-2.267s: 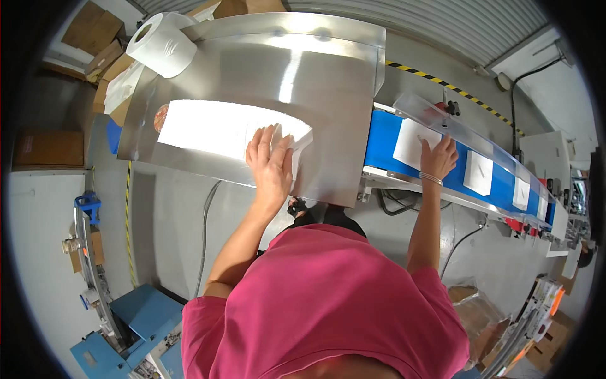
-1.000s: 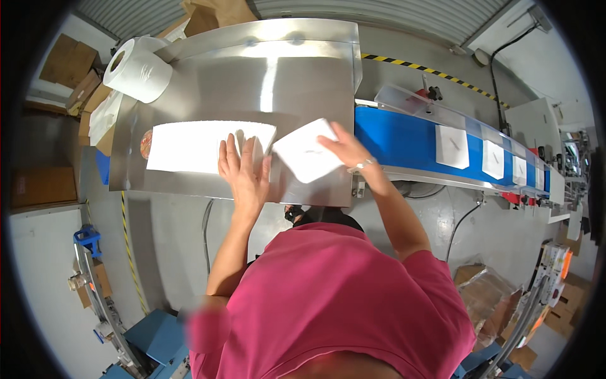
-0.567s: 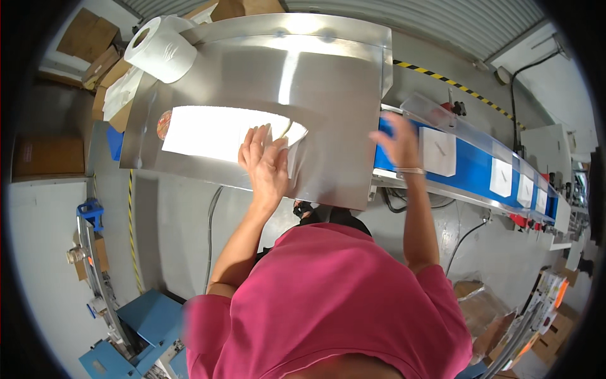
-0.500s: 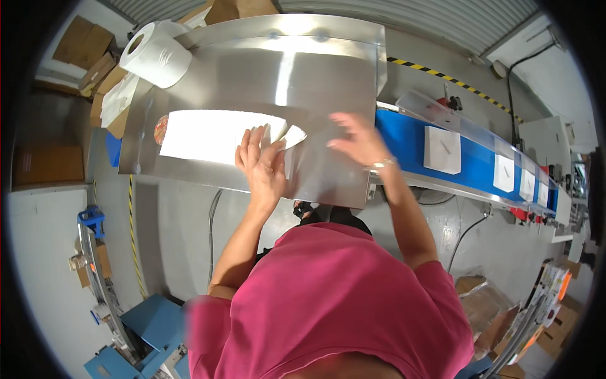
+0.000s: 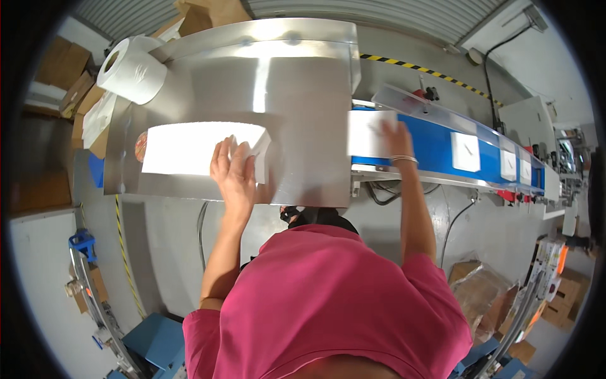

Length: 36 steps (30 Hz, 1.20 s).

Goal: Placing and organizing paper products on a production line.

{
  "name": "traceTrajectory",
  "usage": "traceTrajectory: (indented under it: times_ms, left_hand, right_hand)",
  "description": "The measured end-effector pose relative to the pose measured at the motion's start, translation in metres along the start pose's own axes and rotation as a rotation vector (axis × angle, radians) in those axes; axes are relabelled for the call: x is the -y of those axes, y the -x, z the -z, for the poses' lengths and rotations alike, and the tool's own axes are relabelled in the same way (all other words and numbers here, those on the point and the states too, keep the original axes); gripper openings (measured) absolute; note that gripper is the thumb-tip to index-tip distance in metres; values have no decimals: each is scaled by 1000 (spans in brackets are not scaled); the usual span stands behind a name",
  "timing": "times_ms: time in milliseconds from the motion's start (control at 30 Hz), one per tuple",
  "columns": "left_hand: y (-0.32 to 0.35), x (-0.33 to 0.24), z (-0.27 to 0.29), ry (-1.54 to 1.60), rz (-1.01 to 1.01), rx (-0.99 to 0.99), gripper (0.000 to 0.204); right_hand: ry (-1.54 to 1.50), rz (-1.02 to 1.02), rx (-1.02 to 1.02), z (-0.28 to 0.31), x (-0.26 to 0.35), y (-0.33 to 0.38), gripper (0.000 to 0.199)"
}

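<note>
A long, slightly curved row of white flat pieces (image 5: 183,151) lies along the front left of the steel table (image 5: 303,82). My left hand (image 5: 233,167) rests over the row's right end, fingers spread and touching the pieces. A square white piece (image 5: 366,136) lies flat at the near end of the blue conveyor belt (image 5: 429,132), beside the table's right edge. Over that piece's right edge is my right hand (image 5: 399,140), with a bracelet at the wrist. Motion smears its fingers, so their grip on the piece is unclear.
A large white roll (image 5: 136,76) stands at the table's far left corner. A round reddish label (image 5: 141,146) sits at the row's left end. Several white pieces (image 5: 466,151) lie farther along the belt, beside a transparent guard (image 5: 435,114). Cardboard boxes (image 5: 50,151) are at left.
My right hand has moved right from above the table onto the belt's near end, where a white piece now lies. The fanned-out piece at the row's right end is gone. The view has shifted slightly.
</note>
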State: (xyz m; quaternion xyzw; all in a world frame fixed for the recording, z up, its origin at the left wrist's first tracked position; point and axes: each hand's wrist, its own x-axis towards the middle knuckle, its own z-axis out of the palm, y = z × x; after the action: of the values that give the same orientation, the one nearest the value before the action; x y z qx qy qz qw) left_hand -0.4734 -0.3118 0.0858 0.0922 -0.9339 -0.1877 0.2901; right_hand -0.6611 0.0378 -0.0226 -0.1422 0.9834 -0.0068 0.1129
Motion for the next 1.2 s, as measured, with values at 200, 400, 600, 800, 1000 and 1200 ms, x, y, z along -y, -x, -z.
traceTrajectory:
  times_ms: [200,400,600,800,1000,1200]
  left_hand:
    - [0,-5,-3,39,39,-10,30]
    - [-2,-4,0,48,22,65,25]
    - [-11,-2,10,33,75,101,39]
    - [-6,15,6,-6,56,53,30]
    - [-11,11,3,40,35,7,31]
    - [-10,11,6,29,54,73,24]
  right_hand:
    - [-96,-340,-734,56,22,26,54]
    - [-898,623,-106,83,178,19,49]
    - [-1150,502,285,40,189,5,49]
    - [-920,-188,-145,16,71,15,44]
    - [-232,-441,-628,24,12,21,54]
    - [-847,472,-164,68,153,15,54]
